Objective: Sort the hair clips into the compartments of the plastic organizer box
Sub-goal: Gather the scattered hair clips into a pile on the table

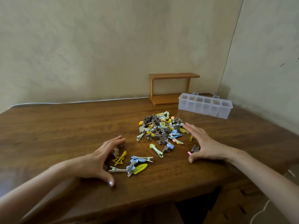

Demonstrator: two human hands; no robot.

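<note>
A heap of hair clips [160, 128] in brown, yellow, blue and cream lies mid-table. More loose clips [134, 164] are scattered nearer me, among them a yellow star clip [119, 160]. My left hand [98, 160] rests on the table left of these, fingers spread and cupped toward them, a brown flower clip [115, 151] under its fingertips. My right hand [202, 143] lies flat at the heap's right side, fingers straight, a brown clip [195, 148] beside its thumb. The clear plastic organizer box [205, 107], with several compartments, stands at the back right, lid open.
A small wooden two-tier shelf [173, 88] stands against the wall behind the box. The wooden table [64, 126] ends just below my forearms. A white cable [80, 101] runs along the table's back edge.
</note>
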